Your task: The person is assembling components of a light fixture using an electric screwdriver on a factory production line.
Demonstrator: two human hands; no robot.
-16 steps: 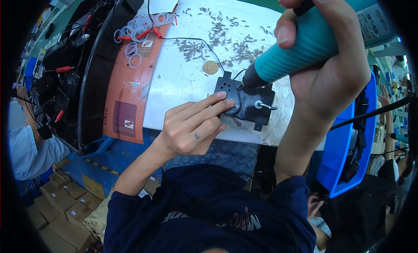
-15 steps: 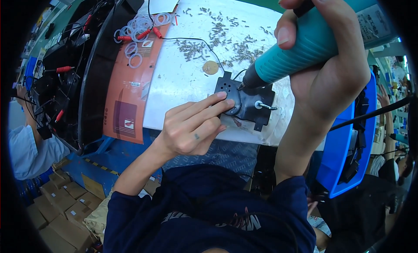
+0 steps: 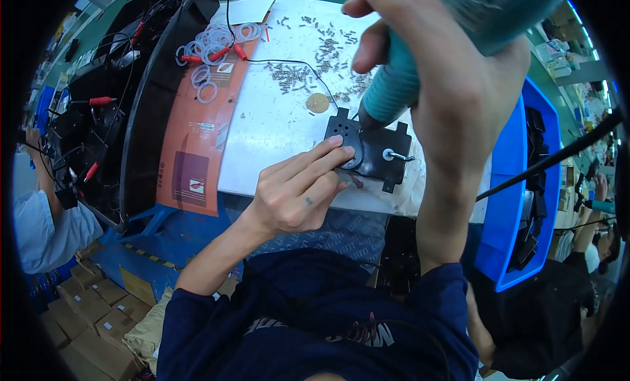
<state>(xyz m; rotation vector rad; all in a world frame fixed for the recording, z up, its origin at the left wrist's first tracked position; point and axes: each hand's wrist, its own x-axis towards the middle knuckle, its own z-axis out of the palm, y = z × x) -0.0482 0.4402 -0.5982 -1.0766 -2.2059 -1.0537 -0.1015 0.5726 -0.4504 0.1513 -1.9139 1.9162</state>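
A black plastic part (image 3: 384, 154) with a round opening and a metal pin lies on the white table (image 3: 275, 131). My left hand (image 3: 298, 190) rests on the table with its fingertips pressing the part's left side. My right hand (image 3: 453, 85) grips a teal electric screwdriver (image 3: 400, 85) upright, its tip down on the part's top left area. A thin black wire (image 3: 289, 61) runs from the part across the table.
Several small screws (image 3: 308, 76) and a brass disc (image 3: 317, 103) are scattered behind the part. An orange mat (image 3: 197, 138) with clear rings (image 3: 210, 46) and red clips lies left. A blue bin (image 3: 518, 184) stands right. Another person's sleeve (image 3: 39, 230) shows far left.
My right hand with the screwdriver stays on the part, looming slightly larger in view. My left hand keeps holding the part in the same place.
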